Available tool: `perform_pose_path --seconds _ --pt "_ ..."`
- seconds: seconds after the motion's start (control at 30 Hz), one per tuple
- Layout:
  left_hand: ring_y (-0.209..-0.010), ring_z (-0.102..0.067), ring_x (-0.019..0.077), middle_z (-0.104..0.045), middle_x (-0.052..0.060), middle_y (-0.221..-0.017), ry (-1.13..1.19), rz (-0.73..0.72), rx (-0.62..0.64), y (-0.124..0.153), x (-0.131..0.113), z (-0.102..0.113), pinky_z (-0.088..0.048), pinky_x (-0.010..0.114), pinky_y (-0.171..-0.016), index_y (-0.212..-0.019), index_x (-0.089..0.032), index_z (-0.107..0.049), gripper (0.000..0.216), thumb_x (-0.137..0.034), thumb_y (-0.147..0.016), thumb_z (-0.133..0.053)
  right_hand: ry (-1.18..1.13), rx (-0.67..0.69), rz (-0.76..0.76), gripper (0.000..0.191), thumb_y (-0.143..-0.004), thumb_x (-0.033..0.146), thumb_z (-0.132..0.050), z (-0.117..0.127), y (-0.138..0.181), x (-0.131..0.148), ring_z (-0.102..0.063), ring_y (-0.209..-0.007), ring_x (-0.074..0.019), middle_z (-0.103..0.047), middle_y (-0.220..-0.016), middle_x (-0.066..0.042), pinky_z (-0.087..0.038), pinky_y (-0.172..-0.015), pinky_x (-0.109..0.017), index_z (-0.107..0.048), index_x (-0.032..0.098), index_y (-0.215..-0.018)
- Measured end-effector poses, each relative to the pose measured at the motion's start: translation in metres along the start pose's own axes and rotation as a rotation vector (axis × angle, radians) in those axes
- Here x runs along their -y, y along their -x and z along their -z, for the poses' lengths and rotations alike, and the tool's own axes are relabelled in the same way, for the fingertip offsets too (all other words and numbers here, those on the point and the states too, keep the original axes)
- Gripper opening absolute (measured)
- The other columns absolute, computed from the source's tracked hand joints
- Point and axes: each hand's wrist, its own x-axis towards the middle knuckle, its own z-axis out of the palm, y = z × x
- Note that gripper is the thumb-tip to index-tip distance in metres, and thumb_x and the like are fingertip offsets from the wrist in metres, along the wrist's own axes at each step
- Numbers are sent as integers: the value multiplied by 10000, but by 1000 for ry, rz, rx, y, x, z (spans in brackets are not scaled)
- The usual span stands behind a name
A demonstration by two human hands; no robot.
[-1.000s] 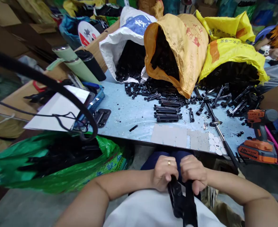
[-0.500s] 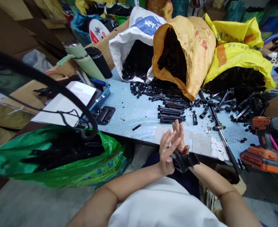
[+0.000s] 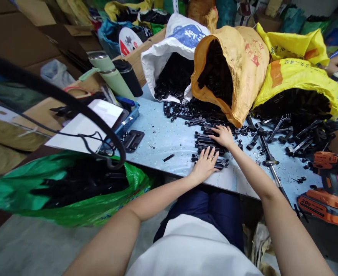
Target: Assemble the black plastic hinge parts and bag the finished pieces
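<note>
Across the middle, a pale blue counter point(image 3: 157, 122), speckled with small dark bits. Below its near left edge, a green plastic bag point(image 3: 79, 214), mouth open and dark inside. Along the back, an orange sack point(image 3: 246, 57) on its side, between a yellow sack point(image 3: 298, 78) and a white sack point(image 3: 183, 34), each gaping toward the near edge. At the right end, an orange-and-black drill point(image 3: 328, 188), with a hammer point(image 3: 271, 163) lying near, to its left. At the centre, laid palm down with grip wide and fingers spread, the left hand point(image 3: 205, 165) over the nearest of the black parts point(image 3: 205, 138), lined up side by side on the counter; just beyond, grip likewise wide, the right hand point(image 3: 222, 137) over the parts farther back. Off to the left, a short black strip point(image 3: 169, 157). On one left-hand finger, a ring point(image 3: 210, 158)
</note>
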Motion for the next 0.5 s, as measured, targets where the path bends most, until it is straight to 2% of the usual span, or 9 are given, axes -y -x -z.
perform_pose_path --seconds 0.17,0.3,0.4,0.5 --pt "-1317 -272 310 -335 201 -1399 6 -11 69 -26 36 12 -258 454 -1055 -1344 -91 -350 628 -425 -836 -508 20 -69 -30 333 -889 383 -436 -10 -23 13 -419 -1177 -249 -517 -1273 -69 -218 -1030 -494 -603 245 -1142" --pt "-1317 -274 301 -340 193 -1398 -10 -3 91 -40 61 20 -252 444 -1059 -1341 -88 -349 630 -418 -832 -519 41 -77 -58 350 -894 381 -412 -7 -44 15 -448 -1117 -272 -532 -1245 -89 -248 -998 -513 -597 222 -1144" --pt "-1316 -272 309 -339 203 -1396 -2 18 104 -43 61 20 -259 442 -1055 -1335 -76 -354 632 -414 -829 -526 7 -174 7 396 -903 375 -376 5 -67 8 -430 -1129 -267 -502 -1266 -109 -310 -976 -437 -555 176 -1194" --pt "-1314 -270 321 -344 209 -1391 30 28 66 -42 53 17 -242 487 -1051 -1326 -78 -365 637 -453 -831 -505 -5 -279 -51 411 -918 260 -302 25 -100 -6 -404 -1156 -249 -472 -1280 -128 -336 -956 -373 -475 120 -1264"
